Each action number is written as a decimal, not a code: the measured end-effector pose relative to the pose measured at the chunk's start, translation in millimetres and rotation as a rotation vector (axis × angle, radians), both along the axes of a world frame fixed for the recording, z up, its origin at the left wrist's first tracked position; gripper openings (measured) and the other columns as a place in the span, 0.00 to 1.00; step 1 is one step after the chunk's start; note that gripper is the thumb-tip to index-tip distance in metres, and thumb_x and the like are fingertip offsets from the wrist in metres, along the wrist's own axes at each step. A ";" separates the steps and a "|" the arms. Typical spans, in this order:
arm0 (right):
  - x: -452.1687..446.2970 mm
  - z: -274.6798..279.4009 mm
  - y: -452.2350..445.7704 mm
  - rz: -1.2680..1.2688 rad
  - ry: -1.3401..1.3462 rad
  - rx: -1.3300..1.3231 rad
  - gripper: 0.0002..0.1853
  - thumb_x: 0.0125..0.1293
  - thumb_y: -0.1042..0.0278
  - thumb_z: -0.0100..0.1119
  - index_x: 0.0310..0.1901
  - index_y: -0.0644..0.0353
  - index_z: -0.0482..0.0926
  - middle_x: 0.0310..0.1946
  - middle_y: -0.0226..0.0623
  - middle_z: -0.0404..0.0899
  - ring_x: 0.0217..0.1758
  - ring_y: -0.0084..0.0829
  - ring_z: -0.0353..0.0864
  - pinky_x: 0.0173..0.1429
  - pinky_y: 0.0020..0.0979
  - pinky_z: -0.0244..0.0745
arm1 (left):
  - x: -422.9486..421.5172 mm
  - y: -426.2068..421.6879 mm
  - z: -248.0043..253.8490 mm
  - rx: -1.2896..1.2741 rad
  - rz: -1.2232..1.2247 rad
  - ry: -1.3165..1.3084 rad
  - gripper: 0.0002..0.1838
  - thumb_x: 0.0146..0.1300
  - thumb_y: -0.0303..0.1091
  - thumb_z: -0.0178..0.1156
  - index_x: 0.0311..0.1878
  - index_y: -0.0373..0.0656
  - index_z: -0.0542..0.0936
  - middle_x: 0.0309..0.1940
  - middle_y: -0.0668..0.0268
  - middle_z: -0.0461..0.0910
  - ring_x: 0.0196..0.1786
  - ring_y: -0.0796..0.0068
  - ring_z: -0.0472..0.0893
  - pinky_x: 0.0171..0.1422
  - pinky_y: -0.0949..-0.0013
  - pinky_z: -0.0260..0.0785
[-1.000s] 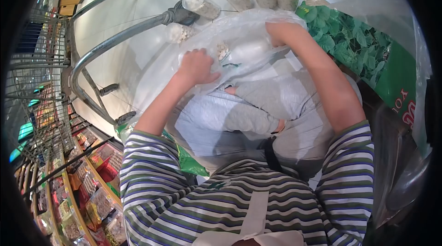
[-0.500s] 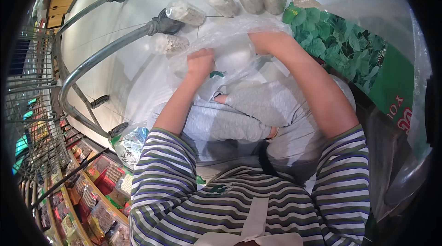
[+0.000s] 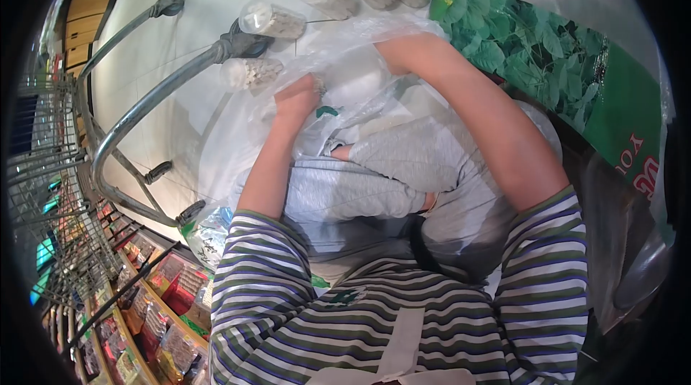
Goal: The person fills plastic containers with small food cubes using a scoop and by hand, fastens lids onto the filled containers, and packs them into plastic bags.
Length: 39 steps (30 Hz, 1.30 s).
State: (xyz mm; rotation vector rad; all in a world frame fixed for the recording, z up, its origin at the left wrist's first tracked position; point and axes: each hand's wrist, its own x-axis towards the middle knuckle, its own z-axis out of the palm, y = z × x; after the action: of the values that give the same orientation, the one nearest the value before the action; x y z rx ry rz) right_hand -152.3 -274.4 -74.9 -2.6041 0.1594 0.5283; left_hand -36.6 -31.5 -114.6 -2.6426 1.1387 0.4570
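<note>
Beyond crossed legs (image 3: pixel 403 154), left hand (image 3: pixel 297 96) grips crinkled, translucent plastic (image 3: pixel 350 77), right hand's (image 3: pixel 394 52) grip unclear.

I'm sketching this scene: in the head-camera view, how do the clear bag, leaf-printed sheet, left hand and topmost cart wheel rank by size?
1. Clear bag and leaf-printed sheet: too alike to rank
2. Left hand
3. Topmost cart wheel

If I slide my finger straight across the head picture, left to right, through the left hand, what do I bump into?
Wire cart → curved metal bar → clear container with pale contents → left hand → right forearm → green leaf-printed sheet.
</note>
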 end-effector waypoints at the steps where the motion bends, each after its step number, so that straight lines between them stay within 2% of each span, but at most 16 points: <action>1: -0.1 3.2 -0.3 0.005 -0.014 -0.008 0.16 0.50 0.80 0.60 0.44 0.62 0.84 0.45 0.48 0.84 0.48 0.46 0.85 0.46 0.44 0.80 | -0.9 0.7 4.6 -0.012 0.023 0.023 0.14 0.53 0.38 0.61 0.43 0.44 0.80 0.40 0.57 0.83 0.47 0.55 0.82 0.47 0.55 0.75; 6: 1.2 3.1 -2.5 0.015 -0.080 0.005 0.16 0.49 0.80 0.62 0.42 0.63 0.85 0.44 0.47 0.84 0.46 0.45 0.85 0.45 0.43 0.81 | -8.6 -5.7 33.6 -0.011 0.148 0.145 0.16 0.52 0.39 0.66 0.43 0.43 0.80 0.36 0.60 0.83 0.40 0.62 0.82 0.44 0.61 0.74; 8: 6.1 3.5 -3.4 0.032 0.007 -0.009 0.15 0.49 0.78 0.63 0.42 0.62 0.85 0.44 0.47 0.84 0.46 0.44 0.85 0.44 0.42 0.81 | -8.2 -2.6 36.9 -0.252 0.154 0.311 0.16 0.52 0.37 0.69 0.43 0.42 0.79 0.33 0.65 0.82 0.36 0.70 0.81 0.43 0.67 0.73; 11: 7.4 19.8 -6.0 0.090 0.124 -0.016 0.16 0.55 0.74 0.60 0.47 0.64 0.82 0.47 0.49 0.83 0.51 0.47 0.83 0.50 0.43 0.79 | -8.2 -6.2 39.0 -0.336 0.240 0.489 0.15 0.53 0.33 0.69 0.42 0.41 0.79 0.32 0.68 0.81 0.35 0.76 0.79 0.43 0.71 0.72; 14: 3.1 36.2 -7.6 0.071 0.148 0.054 0.17 0.54 0.70 0.64 0.46 0.64 0.82 0.45 0.50 0.83 0.49 0.47 0.83 0.49 0.43 0.79 | -11.1 -10.7 40.5 -0.450 0.158 0.541 0.17 0.54 0.37 0.66 0.46 0.43 0.78 0.34 0.64 0.82 0.39 0.69 0.83 0.46 0.65 0.73; 15: 4.0 35.6 -7.8 0.070 0.149 0.053 0.17 0.54 0.70 0.64 0.46 0.64 0.82 0.45 0.50 0.83 0.49 0.47 0.83 0.49 0.43 0.79 | -12.4 -13.9 42.1 -0.451 0.158 0.543 0.17 0.54 0.37 0.66 0.46 0.43 0.78 0.34 0.64 0.82 0.39 0.69 0.83 0.46 0.65 0.73; 17: 8.0 32.1 -7.7 0.054 0.177 0.112 0.27 0.49 0.73 0.62 0.56 0.61 0.78 0.44 0.47 0.84 0.46 0.45 0.85 0.45 0.44 0.79 | -15.2 -19.4 45.7 -0.478 0.089 0.526 0.15 0.54 0.33 0.66 0.45 0.42 0.78 0.34 0.64 0.82 0.38 0.70 0.82 0.45 0.66 0.73; 21: 11.3 22.9 -7.5 0.046 0.130 0.135 0.26 0.49 0.74 0.61 0.55 0.62 0.78 0.45 0.48 0.84 0.45 0.46 0.85 0.45 0.43 0.79 | -17.4 -18.6 49.7 -0.441 0.114 0.437 0.14 0.54 0.32 0.67 0.43 0.41 0.79 0.32 0.66 0.82 0.36 0.75 0.81 0.44 0.69 0.73; 23: 14.0 27.3 -8.1 0.110 0.196 0.085 0.24 0.49 0.74 0.61 0.52 0.63 0.79 0.44 0.48 0.84 0.45 0.46 0.85 0.45 0.44 0.78 | -15.6 -12.5 50.5 -0.362 0.107 0.198 0.13 0.56 0.36 0.65 0.43 0.43 0.79 0.31 0.65 0.83 0.36 0.69 0.83 0.43 0.65 0.74; 24: 12.3 27.5 -8.1 0.112 0.197 0.085 0.24 0.49 0.74 0.61 0.52 0.63 0.79 0.44 0.48 0.84 0.45 0.46 0.85 0.45 0.44 0.78 | -14.7 -9.9 50.6 -0.362 0.109 0.199 0.13 0.56 0.36 0.65 0.43 0.43 0.79 0.31 0.65 0.83 0.36 0.69 0.83 0.43 0.65 0.74; 26: 6.6 27.0 -8.4 0.008 0.095 0.149 0.20 0.49 0.74 0.61 0.47 0.64 0.82 0.42 0.48 0.85 0.45 0.46 0.85 0.45 0.44 0.78 | -13.6 -4.7 50.6 -0.211 0.092 -0.044 0.14 0.57 0.40 0.64 0.44 0.45 0.78 0.32 0.65 0.84 0.37 0.63 0.84 0.43 0.61 0.74; 27: 7.0 29.2 -9.4 0.011 0.095 0.151 0.20 0.49 0.74 0.61 0.47 0.64 0.82 0.42 0.48 0.85 0.45 0.46 0.85 0.45 0.44 0.78 | -13.0 -4.5 50.8 -0.209 0.095 -0.044 0.14 0.57 0.40 0.64 0.44 0.45 0.78 0.32 0.65 0.84 0.37 0.63 0.84 0.43 0.61 0.74; 29: 8.4 36.3 -12.9 0.061 0.181 0.119 0.25 0.52 0.67 0.62 0.53 0.61 0.76 0.47 0.50 0.82 0.51 0.47 0.82 0.53 0.43 0.75 | -10.1 -6.7 50.5 0.025 0.117 -0.147 0.14 0.56 0.41 0.63 0.44 0.46 0.78 0.32 0.67 0.84 0.38 0.62 0.85 0.42 0.59 0.74; 33: 11.0 39.5 -19.6 0.066 0.204 0.099 0.25 0.51 0.65 0.63 0.52 0.62 0.76 0.46 0.51 0.82 0.50 0.47 0.82 0.51 0.43 0.75 | 1.5 1.1 35.2 0.009 0.161 -0.083 0.16 0.56 0.42 0.64 0.46 0.47 0.78 0.33 0.67 0.84 0.38 0.64 0.85 0.43 0.61 0.74; 35: 11.5 41.4 -21.7 0.069 0.236 0.088 0.25 0.50 0.62 0.64 0.51 0.62 0.76 0.44 0.51 0.83 0.48 0.47 0.82 0.49 0.43 0.75 | 3.8 2.5 32.6 -0.126 0.349 0.140 0.18 0.56 0.44 0.65 0.47 0.47 0.78 0.35 0.68 0.84 0.39 0.69 0.84 0.46 0.65 0.74; 39: 14.3 33.3 -23.2 0.074 0.240 0.094 0.25 0.50 0.60 0.64 0.50 0.63 0.77 0.41 0.51 0.83 0.46 0.47 0.82 0.48 0.42 0.75 | 7.9 4.3 28.1 -0.118 0.403 0.197 0.19 0.56 0.45 0.66 0.49 0.48 0.79 0.37 0.69 0.83 0.40 0.73 0.83 0.49 0.69 0.73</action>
State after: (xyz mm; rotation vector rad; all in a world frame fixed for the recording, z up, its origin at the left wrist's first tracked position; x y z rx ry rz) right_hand -137.9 -297.7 -41.7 -2.4569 0.1136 0.8535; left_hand -28.7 -27.2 -86.4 -2.9931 0.6905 0.7586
